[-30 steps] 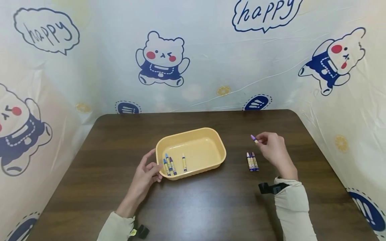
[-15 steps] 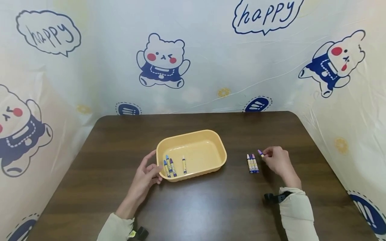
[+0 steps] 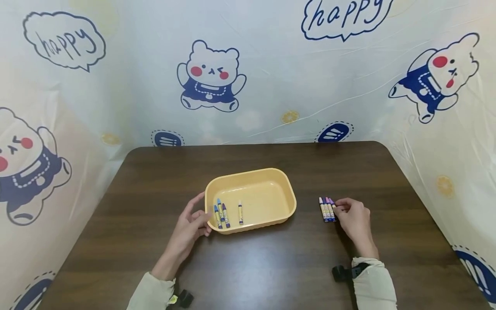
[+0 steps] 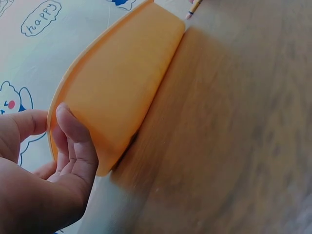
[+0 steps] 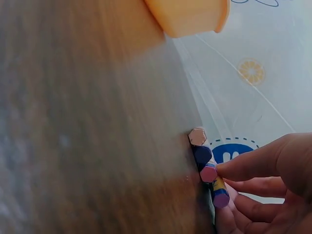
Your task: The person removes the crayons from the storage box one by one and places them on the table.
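Note:
A yellow plastic tray [image 3: 271,221] stands on the dark wooden table, several crayons [image 3: 224,215] lying in its left part and nearer its middle. My left hand [image 3: 186,228] holds the tray's left end, thumb and fingers at the rim; the left wrist view shows the thumb against the outer wall [image 4: 112,83]. To the right of the tray, a row of crayons [image 3: 325,209] lies side by side. At its right end, my right hand [image 3: 355,221] pinches a purple crayon [image 5: 222,197] right against the row. Part of that crayon is hidden behind the fingers.
The brown table [image 3: 248,267] has its far edge against a pale printed curtain [image 3: 263,77], which also runs along both sides. A dark wrist camera [image 3: 341,273] is strapped at the right sleeve, another camera [image 3: 185,298] at the left.
My right hand has come down toward me with the purple crayon and brought it alongside the row of crayons. My left hand stays at the tray.

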Demonstrator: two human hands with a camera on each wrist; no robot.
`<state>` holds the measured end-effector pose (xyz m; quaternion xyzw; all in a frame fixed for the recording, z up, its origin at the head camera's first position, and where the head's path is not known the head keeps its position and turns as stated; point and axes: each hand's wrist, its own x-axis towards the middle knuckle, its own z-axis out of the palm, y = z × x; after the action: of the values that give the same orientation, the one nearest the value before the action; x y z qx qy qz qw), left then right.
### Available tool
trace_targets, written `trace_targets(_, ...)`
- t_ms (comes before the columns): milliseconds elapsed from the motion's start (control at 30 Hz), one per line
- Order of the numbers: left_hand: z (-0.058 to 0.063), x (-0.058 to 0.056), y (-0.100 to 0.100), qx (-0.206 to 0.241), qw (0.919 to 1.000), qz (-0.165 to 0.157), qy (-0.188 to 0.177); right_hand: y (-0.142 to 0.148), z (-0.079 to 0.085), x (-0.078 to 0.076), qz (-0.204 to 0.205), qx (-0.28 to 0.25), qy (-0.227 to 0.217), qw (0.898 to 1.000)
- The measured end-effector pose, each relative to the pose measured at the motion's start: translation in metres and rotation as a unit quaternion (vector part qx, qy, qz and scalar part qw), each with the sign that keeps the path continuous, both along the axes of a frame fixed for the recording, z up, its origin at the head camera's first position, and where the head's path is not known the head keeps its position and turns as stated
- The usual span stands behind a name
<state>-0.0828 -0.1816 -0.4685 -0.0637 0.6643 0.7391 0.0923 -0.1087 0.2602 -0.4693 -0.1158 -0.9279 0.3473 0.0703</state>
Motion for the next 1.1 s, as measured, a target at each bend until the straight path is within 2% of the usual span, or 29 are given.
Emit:
trace_targets(333,0.0006,0.0017,-0.0010,0.001,1.0000,-0.001,-0.008,0.0040,-0.0059,-0.0017,0.002,-0.013,0.019,1.000)
trace_targets(500,-0.0006,0.0009,-0.0001,0.004,0.9999,-0.011,-0.009,0.0055,-0.0082,-0.0011,0.009,-0.019,0.016,1.000)
trace_targets(767,-0.0016,-0.0002,0.0006,0.008,0.9997,-0.021,-0.007,0.0073,-0.0099,-0.0013,0.008,-0.016,0.035,0.999)
trace_targets(1100,-0.0002,0.0004,0.0024,0.008,0.9994,-0.033,-0.003,0.0064,-0.0081,0.0009,0.013,-0.022,0.018,1.000)
